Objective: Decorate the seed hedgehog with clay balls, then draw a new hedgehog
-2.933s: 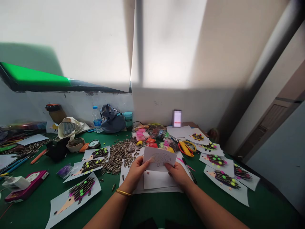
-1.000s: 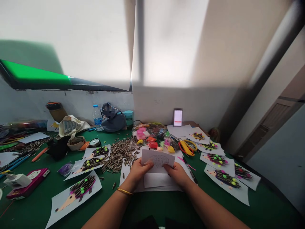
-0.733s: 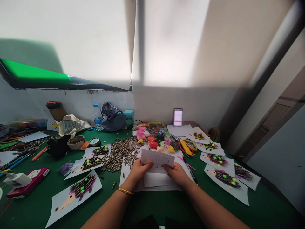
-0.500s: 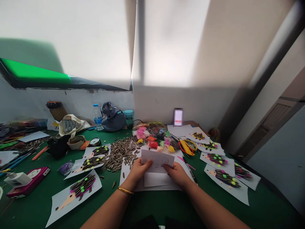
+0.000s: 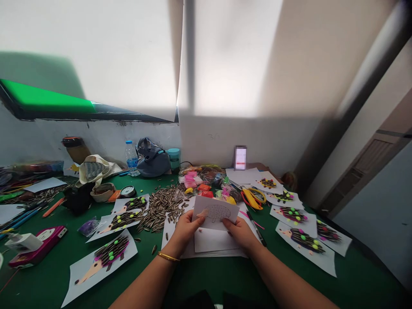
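Observation:
Between both hands I hold up a small white card [image 5: 215, 205] with a hedgehog outline drawn on it. My left hand [image 5: 188, 227] pinches its left edge, thumb on the front. At the lower right edge, my right hand [image 5: 240, 231] grips it in the same way. Beneath the card lies a blank white sheet [image 5: 212, 243] on top of more paper. A heap of sunflower seeds [image 5: 162, 206] spreads to the left of my hands. Just beyond the card are bags of coloured clay [image 5: 206, 189]. A black pen [image 5: 257, 229] lies beside my right hand.
Finished hedgehog pictures lie on the green table at left [image 5: 104, 262] and right [image 5: 307, 244]. Yellow-handled scissors [image 5: 254, 198] rest right of the clay. A phone [image 5: 240, 158] stands against the wall. Farther left are a water bottle [image 5: 131, 159], a blue bag [image 5: 153, 161] and a magenta device [image 5: 41, 246].
The card has risen slightly and tilted more upright, shifting a little to the right, so its drawing shows more clearly. Both hands still hold it.

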Demonstrator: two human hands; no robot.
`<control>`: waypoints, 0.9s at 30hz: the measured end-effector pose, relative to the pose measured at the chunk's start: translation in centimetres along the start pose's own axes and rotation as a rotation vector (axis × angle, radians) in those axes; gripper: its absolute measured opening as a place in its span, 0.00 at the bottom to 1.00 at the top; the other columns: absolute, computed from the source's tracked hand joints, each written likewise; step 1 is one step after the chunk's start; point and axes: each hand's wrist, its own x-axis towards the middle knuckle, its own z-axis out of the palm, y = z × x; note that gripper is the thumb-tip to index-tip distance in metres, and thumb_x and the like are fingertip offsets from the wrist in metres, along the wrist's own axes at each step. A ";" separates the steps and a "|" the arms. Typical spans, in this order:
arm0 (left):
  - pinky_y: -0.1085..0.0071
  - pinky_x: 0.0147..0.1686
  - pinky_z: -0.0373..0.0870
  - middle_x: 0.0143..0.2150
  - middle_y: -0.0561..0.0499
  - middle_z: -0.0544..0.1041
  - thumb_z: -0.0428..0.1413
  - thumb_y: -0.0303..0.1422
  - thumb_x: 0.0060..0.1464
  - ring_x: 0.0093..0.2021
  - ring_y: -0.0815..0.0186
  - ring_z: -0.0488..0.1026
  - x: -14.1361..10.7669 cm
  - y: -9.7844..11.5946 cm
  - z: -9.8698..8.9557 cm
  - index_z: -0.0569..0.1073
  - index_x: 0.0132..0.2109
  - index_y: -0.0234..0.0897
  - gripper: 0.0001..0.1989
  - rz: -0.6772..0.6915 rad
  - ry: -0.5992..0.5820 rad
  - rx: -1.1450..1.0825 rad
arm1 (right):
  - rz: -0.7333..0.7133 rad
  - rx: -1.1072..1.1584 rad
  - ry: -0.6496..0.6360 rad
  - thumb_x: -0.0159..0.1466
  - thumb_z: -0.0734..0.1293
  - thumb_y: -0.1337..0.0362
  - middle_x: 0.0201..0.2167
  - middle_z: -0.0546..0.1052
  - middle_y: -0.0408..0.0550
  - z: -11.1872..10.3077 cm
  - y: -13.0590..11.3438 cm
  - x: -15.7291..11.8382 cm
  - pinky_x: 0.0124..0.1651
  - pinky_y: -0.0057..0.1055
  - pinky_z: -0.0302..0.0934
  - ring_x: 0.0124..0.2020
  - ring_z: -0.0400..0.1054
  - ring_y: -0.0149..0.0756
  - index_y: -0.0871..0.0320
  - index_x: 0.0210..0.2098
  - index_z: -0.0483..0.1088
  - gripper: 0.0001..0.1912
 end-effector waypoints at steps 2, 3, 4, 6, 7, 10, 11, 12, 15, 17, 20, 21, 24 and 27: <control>0.67 0.38 0.70 0.39 0.44 0.81 0.69 0.43 0.36 0.38 0.57 0.77 0.1 0.0 -0.1 0.78 0.42 0.32 0.26 0.007 -0.014 -0.006 | -0.008 0.006 -0.005 0.54 0.67 0.41 0.25 0.73 0.44 0.0 0.1 0.1 0.32 0.30 0.57 0.28 0.64 0.36 0.61 0.45 0.72 0.31; 0.67 0.38 0.70 0.40 0.44 0.81 0.69 0.43 0.36 0.39 0.57 0.77 0.1 0.1 -0.2 0.78 0.42 0.32 0.26 0.014 -0.025 -0.002 | -0.011 0.010 -0.002 0.54 0.67 0.41 0.26 0.73 0.45 0.0 0.1 0.1 0.32 0.30 0.57 0.29 0.65 0.36 0.61 0.45 0.72 0.31; 0.67 0.39 0.70 0.40 0.44 0.81 0.69 0.42 0.36 0.39 0.56 0.77 0.2 0.1 -0.3 0.78 0.42 0.33 0.25 0.021 -0.038 0.006 | -0.012 0.012 0.005 0.54 0.67 0.41 0.26 0.74 0.45 -0.1 0.2 0.1 0.32 0.30 0.57 0.29 0.65 0.37 0.61 0.45 0.72 0.32; 0.66 0.40 0.70 0.41 0.44 0.81 0.69 0.41 0.36 0.40 0.56 0.76 0.3 0.1 -0.5 0.78 0.43 0.33 0.25 0.030 -0.063 0.025 | -0.008 0.010 0.021 0.54 0.67 0.40 0.26 0.75 0.46 0.0 0.2 0.1 0.33 0.31 0.59 0.29 0.66 0.38 0.61 0.45 0.73 0.32; 0.66 0.40 0.70 0.41 0.44 0.81 0.69 0.40 0.35 0.40 0.56 0.76 0.3 0.1 -0.6 0.78 0.43 0.33 0.25 0.031 -0.071 0.032 | -0.007 0.007 0.028 0.54 0.67 0.40 0.27 0.75 0.47 0.0 0.1 0.1 0.34 0.32 0.59 0.30 0.67 0.39 0.61 0.46 0.73 0.33; 0.67 0.40 0.70 0.40 0.45 0.81 0.69 0.41 0.36 0.39 0.57 0.76 0.3 0.3 -0.8 0.79 0.42 0.33 0.24 0.031 -0.081 0.048 | 0.000 0.008 0.026 0.53 0.68 0.40 0.30 0.77 0.49 0.1 -0.2 0.0 0.36 0.34 0.61 0.32 0.68 0.41 0.61 0.49 0.72 0.35; 0.68 0.39 0.69 0.38 0.45 0.81 0.68 0.41 0.37 0.38 0.58 0.76 0.3 0.4 -0.8 0.79 0.41 0.33 0.24 0.034 -0.082 0.057 | 0.004 0.017 0.021 0.53 0.68 0.40 0.31 0.78 0.49 0.1 -0.3 0.0 0.38 0.35 0.62 0.33 0.69 0.42 0.61 0.49 0.72 0.35; 0.69 0.37 0.69 0.37 0.45 0.81 0.68 0.42 0.38 0.37 0.59 0.75 0.3 0.4 -0.8 0.79 0.41 0.32 0.23 0.039 -0.083 0.070 | 0.005 0.032 0.015 0.53 0.68 0.41 0.33 0.78 0.50 0.2 -0.5 -0.1 0.39 0.35 0.62 0.34 0.69 0.42 0.60 0.50 0.72 0.35; 0.71 0.34 0.67 0.35 0.46 0.81 0.68 0.43 0.38 0.34 0.61 0.74 0.3 0.6 -0.9 0.80 0.39 0.32 0.22 0.051 -0.085 0.110 | -0.003 0.087 -0.004 0.52 0.70 0.43 0.39 0.79 0.51 0.3 -1.3 -0.4 0.45 0.38 0.63 0.39 0.71 0.45 0.59 0.49 0.73 0.33; 0.71 0.35 0.67 0.34 0.47 0.80 0.68 0.44 0.39 0.34 0.61 0.74 0.3 0.7 -0.9 0.80 0.38 0.32 0.22 0.049 -0.082 0.115 | 0.001 0.097 0.002 0.52 0.71 0.43 0.42 0.79 0.52 0.5 -1.9 -0.6 0.49 0.40 0.63 0.44 0.71 0.48 0.58 0.47 0.74 0.31; 0.71 0.34 0.67 0.33 0.48 0.80 0.68 0.45 0.38 0.34 0.61 0.74 0.2 0.8 -1.0 0.80 0.36 0.33 0.21 0.045 -0.081 0.119 | 0.009 0.092 0.017 0.50 0.72 0.43 0.42 0.79 0.52 0.6 -2.5 -0.9 0.52 0.43 0.61 0.48 0.70 0.51 0.57 0.45 0.75 0.30; 0.71 0.34 0.67 0.33 0.48 0.79 0.68 0.45 0.38 0.34 0.61 0.74 0.2 0.9 -1.1 0.80 0.35 0.33 0.21 0.045 -0.086 0.127 | 0.005 0.097 0.014 0.50 0.72 0.43 0.42 0.79 0.52 0.6 -2.6 -1.0 0.53 0.44 0.61 0.48 0.70 0.52 0.57 0.45 0.75 0.30; 0.70 0.36 0.68 0.34 0.48 0.80 0.68 0.44 0.37 0.35 0.60 0.74 0.2 1.1 -1.1 0.79 0.36 0.34 0.21 0.048 -0.093 0.151 | -0.009 0.117 -0.003 0.50 0.72 0.43 0.42 0.79 0.52 0.6 -2.4 -0.9 0.53 0.44 0.61 0.48 0.70 0.51 0.57 0.45 0.75 0.31; 0.69 0.37 0.68 0.34 0.48 0.79 0.68 0.44 0.38 0.36 0.60 0.73 0.2 1.4 -1.1 0.79 0.36 0.34 0.20 0.040 -0.086 0.144 | -0.015 0.133 -0.003 0.51 0.72 0.43 0.42 0.79 0.52 0.5 -1.8 -0.6 0.53 0.44 0.61 0.47 0.70 0.51 0.57 0.45 0.75 0.30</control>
